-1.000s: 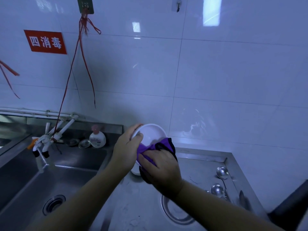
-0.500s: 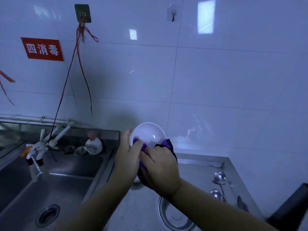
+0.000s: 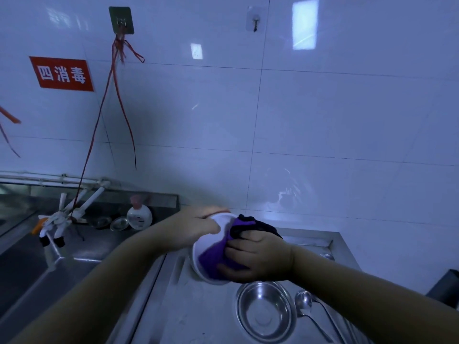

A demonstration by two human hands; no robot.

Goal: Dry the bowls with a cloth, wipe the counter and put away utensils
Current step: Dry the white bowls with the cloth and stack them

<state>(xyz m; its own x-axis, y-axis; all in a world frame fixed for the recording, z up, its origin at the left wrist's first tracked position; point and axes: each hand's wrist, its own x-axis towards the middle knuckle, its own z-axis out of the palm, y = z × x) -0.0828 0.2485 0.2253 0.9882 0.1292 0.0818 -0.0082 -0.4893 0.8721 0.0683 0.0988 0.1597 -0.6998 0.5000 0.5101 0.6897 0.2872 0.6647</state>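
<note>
My left hand (image 3: 196, 229) grips the far rim of a white bowl (image 3: 211, 244), held tilted above the steel counter (image 3: 198, 314). My right hand (image 3: 258, 256) holds a purple and black cloth (image 3: 238, 229) bunched inside the bowl, fingers curled round it. Below my right wrist a steel bowl (image 3: 264, 311) sits empty on the counter. A metal spoon (image 3: 303, 299) lies just right of that bowl, with more utensil handles running toward the lower right.
A steel sink (image 3: 37, 274) lies to the left with white taps (image 3: 64, 214) over it. A soap bottle (image 3: 139, 216) and small metal lids (image 3: 119, 223) stand on the sink's back ledge. A dark object (image 3: 447, 286) sits at the right edge.
The bowl has tipped down and to the right, its opening now turned toward my right hand. The cloth has slid deeper into the bowl. The view has dropped, showing the steel bowl fully.
</note>
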